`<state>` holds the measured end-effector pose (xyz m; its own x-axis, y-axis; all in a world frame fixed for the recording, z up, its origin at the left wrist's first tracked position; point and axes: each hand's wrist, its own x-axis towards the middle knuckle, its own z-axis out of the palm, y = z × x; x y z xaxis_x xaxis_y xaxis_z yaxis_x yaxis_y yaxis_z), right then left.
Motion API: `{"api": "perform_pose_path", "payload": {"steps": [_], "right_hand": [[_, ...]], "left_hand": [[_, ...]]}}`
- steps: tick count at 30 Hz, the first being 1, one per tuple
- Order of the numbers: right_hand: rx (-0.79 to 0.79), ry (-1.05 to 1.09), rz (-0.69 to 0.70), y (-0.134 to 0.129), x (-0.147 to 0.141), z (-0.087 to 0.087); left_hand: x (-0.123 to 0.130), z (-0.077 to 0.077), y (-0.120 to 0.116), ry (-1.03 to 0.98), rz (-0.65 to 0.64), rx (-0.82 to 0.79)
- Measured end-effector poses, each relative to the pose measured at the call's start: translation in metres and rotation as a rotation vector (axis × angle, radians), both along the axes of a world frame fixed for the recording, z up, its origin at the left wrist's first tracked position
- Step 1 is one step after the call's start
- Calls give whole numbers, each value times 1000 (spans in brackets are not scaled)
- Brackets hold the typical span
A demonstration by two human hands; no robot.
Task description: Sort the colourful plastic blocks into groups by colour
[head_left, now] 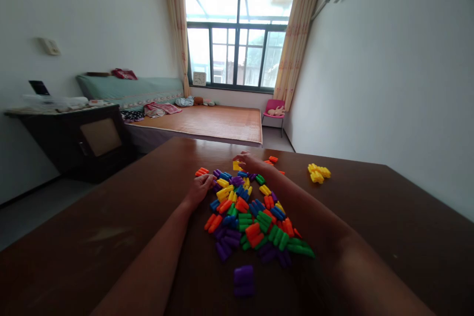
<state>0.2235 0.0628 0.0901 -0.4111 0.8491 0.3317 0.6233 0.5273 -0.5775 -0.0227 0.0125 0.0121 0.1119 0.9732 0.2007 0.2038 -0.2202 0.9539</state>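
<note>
Closed cabinet [70, 138], table [129, 212], loose blocks [244, 221], right hand [247, 160] at yellow block [236, 166]

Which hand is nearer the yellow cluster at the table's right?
Right. The right hand is left of the yellow cluster, at the far end of the colorful pile; the left hand is farther left, by the pile's left edge.

Bare left hand [201, 188], bare right hand [249, 160], uncovered forearms [161, 254] tapering to bare wrists [188, 204]
</note>
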Motion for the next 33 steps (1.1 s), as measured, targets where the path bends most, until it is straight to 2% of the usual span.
{"api": "perform_pose_path", "payload": {"steps": [3,5,7,10,12,14,16,19,22,25,27,29,33], "right_hand": [[57,-58,-104,-26,51,9],[21,36,-223,-43,106,4],[-40,226,-432,-60,172,-12],[-18,526,-932,-84,272,-50],[20,514,-1162,-99,321,-74],[13,344,-1295,-110,351,-91],[-41,133,-1364,-118,364,-97],[-28,-37,-1380,-123,370,-92],[41,-63,-1233,-124,374,-89],[-50,-64,-1045,-125,374,-95],[-89,-32,-969,-122,367,-100],[-80,-5,-967,-116,355,-102],[-40,23,-1062,-102,334,-101]], "left_hand": [[-1,-1,3,4,-2,-9],[-2,-1,5,3,2,-17],[-2,-1,6,6,4,-21],[-3,1,7,32,16,-26],[-4,3,6,52,26,-26],[-4,5,5,63,32,-24],[-4,6,4,67,38,-22],[-6,5,5,76,46,-17],[-9,2,8,96,47,-23],[-10,0,10,104,42,-23],[-10,1,10,105,42,-19],[-10,2,9,110,46,-19],[-7,8,4,117,53,-19]]}}
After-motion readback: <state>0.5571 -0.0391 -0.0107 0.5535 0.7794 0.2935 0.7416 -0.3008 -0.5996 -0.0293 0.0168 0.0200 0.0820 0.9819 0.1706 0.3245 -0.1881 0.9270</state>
